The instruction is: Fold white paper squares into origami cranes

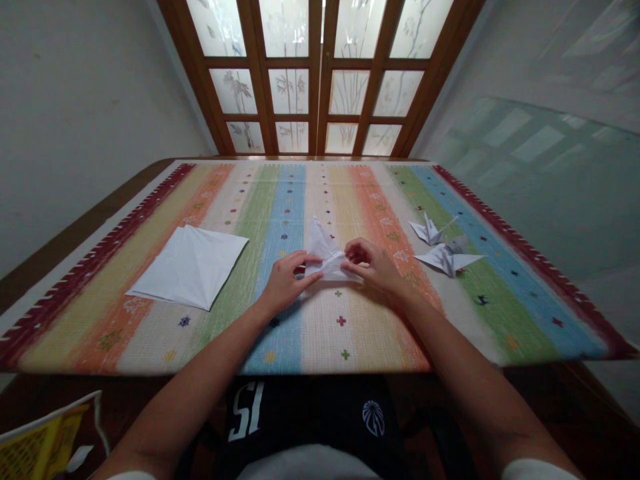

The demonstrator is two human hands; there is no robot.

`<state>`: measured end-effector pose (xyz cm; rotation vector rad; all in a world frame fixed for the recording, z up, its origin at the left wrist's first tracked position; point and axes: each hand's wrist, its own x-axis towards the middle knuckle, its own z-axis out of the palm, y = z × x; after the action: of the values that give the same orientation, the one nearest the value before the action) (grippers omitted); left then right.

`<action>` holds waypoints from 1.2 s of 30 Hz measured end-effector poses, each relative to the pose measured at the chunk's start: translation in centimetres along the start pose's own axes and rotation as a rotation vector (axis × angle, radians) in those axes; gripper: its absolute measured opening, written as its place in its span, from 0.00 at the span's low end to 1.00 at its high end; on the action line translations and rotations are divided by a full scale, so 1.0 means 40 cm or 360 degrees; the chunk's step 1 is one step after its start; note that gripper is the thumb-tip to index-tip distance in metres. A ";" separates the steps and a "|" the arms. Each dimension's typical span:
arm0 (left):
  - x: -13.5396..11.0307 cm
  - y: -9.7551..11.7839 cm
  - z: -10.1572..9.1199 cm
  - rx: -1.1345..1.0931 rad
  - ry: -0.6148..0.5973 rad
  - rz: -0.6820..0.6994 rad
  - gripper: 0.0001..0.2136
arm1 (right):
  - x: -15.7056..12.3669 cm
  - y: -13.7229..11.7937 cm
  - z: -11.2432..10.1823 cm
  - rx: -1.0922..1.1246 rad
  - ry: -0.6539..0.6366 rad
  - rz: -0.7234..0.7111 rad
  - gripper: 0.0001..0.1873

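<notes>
A partly folded white paper figure point(324, 255) rests on the striped tablecloth point(350, 327) at the middle of the table. My left hand point(286, 280) pinches its left side with fingers closed on the paper. My right hand point(376, 265) pinches its right side, fingers curled round the fold. One pointed flap of the paper stands up between the hands.
A flat creased white sheet point(193, 265) lies to the left. Two finished folded paper cranes point(429, 231) point(449, 257) sit to the right. A wooden door with frosted panes point(320, 73) stands behind the table. A yellow basket point(40, 443) shows at bottom left.
</notes>
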<state>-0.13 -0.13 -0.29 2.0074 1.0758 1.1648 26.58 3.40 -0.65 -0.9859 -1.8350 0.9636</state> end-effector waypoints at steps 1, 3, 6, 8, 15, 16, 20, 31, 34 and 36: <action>0.000 -0.001 0.000 0.0015 0.0001 -0.0012 0.08 | 0.000 0.001 0.004 0.0094 -0.0001 0.0058 0.18; 0.001 -0.002 0.000 0.0038 -0.0002 -0.0042 0.08 | 0.000 0.003 0.013 0.0267 -0.0065 0.0177 0.25; 0.002 0.000 -0.002 0.0007 -0.0032 -0.0076 0.09 | -0.001 0.001 0.025 0.0467 -0.0206 0.0320 0.26; 0.002 0.005 -0.002 -0.0028 -0.0064 -0.0086 0.09 | -0.003 -0.007 0.031 0.0582 -0.0237 0.0350 0.24; -0.002 0.012 0.012 0.0004 -0.0181 -0.0077 0.09 | -0.006 -0.037 0.046 0.0810 -0.0352 0.0384 0.22; -0.003 0.010 0.015 0.0032 -0.0207 -0.0050 0.09 | -0.007 -0.038 0.052 0.0844 -0.0368 0.0404 0.23; -0.005 -0.002 0.025 0.0180 -0.0246 0.0089 0.10 | -0.009 -0.037 0.075 0.0941 -0.0389 0.0494 0.25; -0.020 -0.001 0.028 0.0580 -0.0169 0.0483 0.25 | -0.008 -0.035 0.078 0.0487 -0.0113 0.0339 0.18; -0.024 0.013 0.027 0.0760 -0.0185 0.0575 0.22 | -0.013 -0.044 0.073 0.0258 -0.0072 0.0186 0.13; -0.027 0.020 0.026 0.0844 -0.0152 0.0615 0.20 | -0.015 -0.049 0.068 0.0092 -0.0055 0.0049 0.11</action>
<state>0.75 -1.55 -0.60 2.7502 1.0549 1.0183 23.84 1.43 -0.10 -0.9703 -1.8148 1.0528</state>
